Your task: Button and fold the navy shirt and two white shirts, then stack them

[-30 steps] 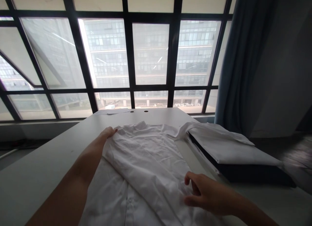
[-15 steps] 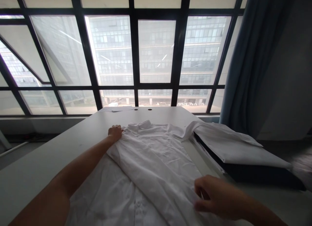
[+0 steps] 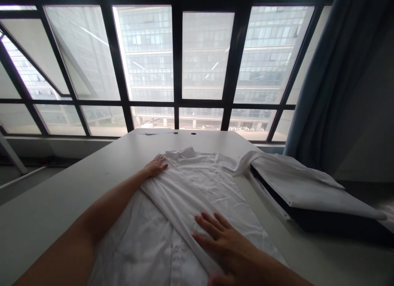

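Note:
A white button-up shirt (image 3: 212,175) lies spread over the table, its collar toward the window. One sleeve is laid diagonally across the shirt's front, and a row of buttons shows near me. My left hand (image 3: 156,167) rests flat on the shirt's left shoulder, fingers stretched out. Lower down, my right hand (image 3: 227,247) presses on the folded-over sleeve with its fingers spread. The other sleeve reaches right, onto a stack of white cloth. Part of the shirt's near end is hidden by my arms and the frame's edge.
On the right, white folded cloth (image 3: 310,187) lies on a dark blue folder-like item (image 3: 338,228). The white table (image 3: 101,171) has two round dark holes and papers (image 3: 150,131) at its far end. Black-framed windows stand behind; a blue curtain (image 3: 317,84) hangs at right.
My right hand has moved left from the shirt's right edge onto the sleeve and opened from a curled shape. The fingers of my left hand have uncurled and lie flat. The view has shifted slightly.

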Motion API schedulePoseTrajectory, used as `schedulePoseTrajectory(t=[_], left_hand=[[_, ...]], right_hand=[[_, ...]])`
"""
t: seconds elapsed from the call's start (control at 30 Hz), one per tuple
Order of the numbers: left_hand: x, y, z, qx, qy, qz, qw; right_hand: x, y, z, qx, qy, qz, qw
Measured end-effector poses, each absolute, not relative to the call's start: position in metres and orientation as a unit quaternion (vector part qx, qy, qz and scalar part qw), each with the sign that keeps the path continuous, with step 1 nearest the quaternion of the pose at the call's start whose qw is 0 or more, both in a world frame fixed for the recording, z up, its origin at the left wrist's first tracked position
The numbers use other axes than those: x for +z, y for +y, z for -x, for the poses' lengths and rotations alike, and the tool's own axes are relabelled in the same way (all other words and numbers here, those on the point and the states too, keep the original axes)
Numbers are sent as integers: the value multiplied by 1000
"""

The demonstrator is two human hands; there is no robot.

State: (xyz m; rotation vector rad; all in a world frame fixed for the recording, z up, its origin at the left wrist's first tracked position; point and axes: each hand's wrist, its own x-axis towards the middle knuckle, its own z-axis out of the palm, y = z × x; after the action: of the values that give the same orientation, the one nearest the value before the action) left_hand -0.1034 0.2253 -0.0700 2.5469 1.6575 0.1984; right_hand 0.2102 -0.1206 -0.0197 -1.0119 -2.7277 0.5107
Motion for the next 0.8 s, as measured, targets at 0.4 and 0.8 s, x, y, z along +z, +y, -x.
schedulePoseTrajectory(t=[0.4,0.8], left_hand=[[-45,210,87,-3,604,-797,-20],[-64,98,152,18,594,-804,0]], right_hand=[[-24,-121,-209,181,-937,286,88],[-29,-115,-207,181,-874,444,76]])
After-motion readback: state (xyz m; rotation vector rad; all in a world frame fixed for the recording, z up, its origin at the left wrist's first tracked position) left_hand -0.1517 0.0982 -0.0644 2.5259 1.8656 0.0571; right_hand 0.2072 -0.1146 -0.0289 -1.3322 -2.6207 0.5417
